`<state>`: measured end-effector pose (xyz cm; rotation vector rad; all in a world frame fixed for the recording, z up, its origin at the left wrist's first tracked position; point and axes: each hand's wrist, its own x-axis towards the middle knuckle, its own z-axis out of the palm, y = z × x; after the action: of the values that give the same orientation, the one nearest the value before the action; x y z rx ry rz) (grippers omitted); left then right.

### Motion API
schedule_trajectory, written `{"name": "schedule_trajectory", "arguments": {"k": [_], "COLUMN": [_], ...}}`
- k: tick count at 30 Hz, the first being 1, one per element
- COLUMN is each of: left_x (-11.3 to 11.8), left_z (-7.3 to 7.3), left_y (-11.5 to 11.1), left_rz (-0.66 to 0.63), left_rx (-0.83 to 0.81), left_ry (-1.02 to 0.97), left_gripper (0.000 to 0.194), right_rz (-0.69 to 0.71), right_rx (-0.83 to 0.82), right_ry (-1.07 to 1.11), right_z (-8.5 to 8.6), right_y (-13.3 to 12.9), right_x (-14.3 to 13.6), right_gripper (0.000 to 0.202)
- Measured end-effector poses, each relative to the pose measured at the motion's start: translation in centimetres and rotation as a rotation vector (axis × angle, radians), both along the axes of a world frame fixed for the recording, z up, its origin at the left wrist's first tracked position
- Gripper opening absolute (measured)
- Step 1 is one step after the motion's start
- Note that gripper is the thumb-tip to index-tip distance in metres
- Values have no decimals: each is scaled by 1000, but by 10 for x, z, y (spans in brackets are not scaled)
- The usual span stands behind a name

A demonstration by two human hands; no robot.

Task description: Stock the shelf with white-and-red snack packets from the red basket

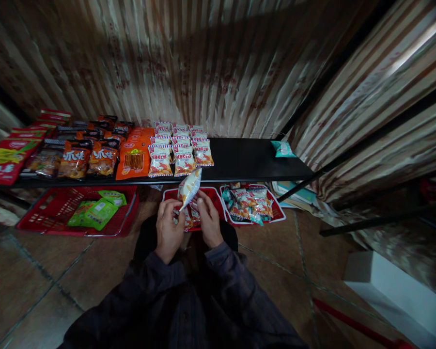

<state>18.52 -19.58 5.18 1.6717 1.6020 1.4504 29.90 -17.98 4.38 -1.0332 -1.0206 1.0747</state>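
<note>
A white and orange snack bag point(190, 188) is held up, tilted, in front of the shelf's front edge. My left hand point(169, 231) is closed at its lower left corner, fingers curled. My right hand point(209, 220) grips the bag from the right, the thumb along the near side. Below the bag, a red basket point(220, 203) with a white rim holds more snack bags, partly hidden by my hands. Behind it on the black shelf point(240, 160), several matching white snack bags point(184, 158) stand in rows.
Orange packets point(133, 160), black-and-orange packets point(102, 157) and red packets point(12, 152) fill the shelf's left. A teal packet point(282, 149) lies at its right end. Green packets lie in a red basket point(39, 218) at left; another basket point(281, 215) holds mixed bags. A white box point(403, 295) sits right.
</note>
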Motion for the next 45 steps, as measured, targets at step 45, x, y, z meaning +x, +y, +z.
{"name": "schedule_trajectory", "arguments": {"k": [45], "left_x": [-29], "left_z": [28], "left_y": [77], "left_rz": [-85], "left_rx": [-412], "left_ry": [-924], "left_gripper": [27], "right_rz": [496], "right_rx": [-329], "right_ry": [389], "right_z": [-4], "right_y": [-17], "right_x": [7], "right_gripper": [66]}}
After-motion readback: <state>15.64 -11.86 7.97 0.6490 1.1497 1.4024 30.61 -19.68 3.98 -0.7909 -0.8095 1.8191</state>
